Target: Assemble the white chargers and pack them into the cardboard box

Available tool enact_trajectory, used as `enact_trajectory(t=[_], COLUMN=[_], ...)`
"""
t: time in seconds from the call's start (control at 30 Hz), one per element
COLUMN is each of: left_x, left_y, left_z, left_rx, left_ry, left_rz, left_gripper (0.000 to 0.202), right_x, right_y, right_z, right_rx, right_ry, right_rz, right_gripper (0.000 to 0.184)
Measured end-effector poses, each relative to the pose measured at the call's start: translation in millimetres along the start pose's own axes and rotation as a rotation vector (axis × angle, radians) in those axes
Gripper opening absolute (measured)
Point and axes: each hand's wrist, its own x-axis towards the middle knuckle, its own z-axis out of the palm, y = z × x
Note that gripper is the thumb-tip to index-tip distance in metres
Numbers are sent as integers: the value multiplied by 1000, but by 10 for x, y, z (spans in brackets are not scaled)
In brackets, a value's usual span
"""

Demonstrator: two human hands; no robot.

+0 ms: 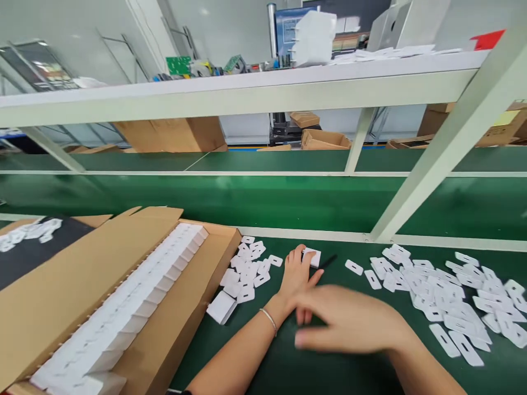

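Touching the small white piece [315, 259] are the fingers of the left hand [293, 278], loosely spread and a bit bent; can't tell if they're gripping it or just steadying it. The right hand [346, 318] is blurry and overlaps the left one from this angle, thumb held well away from the fingers, nothing visible in it.

My guess is the piece is thin card: super light, stiffish along any folds, easy to dent on the flat faces, maybe slightly slick. I'd pinch it by opposite edges.

It's on the green tabletop [313, 373], just beside a thin black item [329, 261], maybe a pen. Loose slotted white cards lie in a pile [249, 269] to the left and a bigger spread [442, 296] to the right. Left of that, an open carton [201, 296] holds a row of white boxes [140, 307]. Further out, a pale shelf [247, 94] crosses the view, with brown cardboard [201, 134] behind.
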Motion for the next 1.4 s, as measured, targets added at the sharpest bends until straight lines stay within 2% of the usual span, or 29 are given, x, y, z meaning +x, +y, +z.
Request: enact_trajectory(t=[0.03,0.1,0.17,0.27,0.33,0.43,0.5,0.63,0.77,0.87,1.13,1.4], left_x=[12,27,35,49,61,80,91,87,42,3,-60,-97], left_y=[-3,-11,-17,-30,-49,-92,-115,-100,-9,50,69,69], left_z=[18,37,46,65,78,78,58,-19,-77,-80,-87,-101], left_rx=[-12,-12,-4,-24,-89,-303,-490,-826,-1054,-1192,-1269,-1185], left_ry=[10,34,54,68,79,98,102,93,89,75,88,114], left_rz=[12,37,52,70,84,59,-20,-183,-207,-204,-95,14], left_gripper=[48,44,37,32,33,31,31,36,44,48,50,50], right_x=[-36,-131,-254,-407,-434,-367,-306,-279,-324,-330,-313,-287], right_y=[132,492,908,1405,1557,1571,1533,1497,1482,1469,1534,1597], right_z=[-27,-69,-77,-13,55,127,142,137,128,129,101,63], right_rx=[-59,-236,-387,-386,-344,-341,-378,-454,-489,-540,-537,-485], right_ry=[97,379,562,639,608,588,597,597,605,602,584,629], right_rz=[97,337,496,564,547,511,491,490,490,465,473,430], right_gripper=[16,13,13,22,21,11,9,18,15,24,3,7])
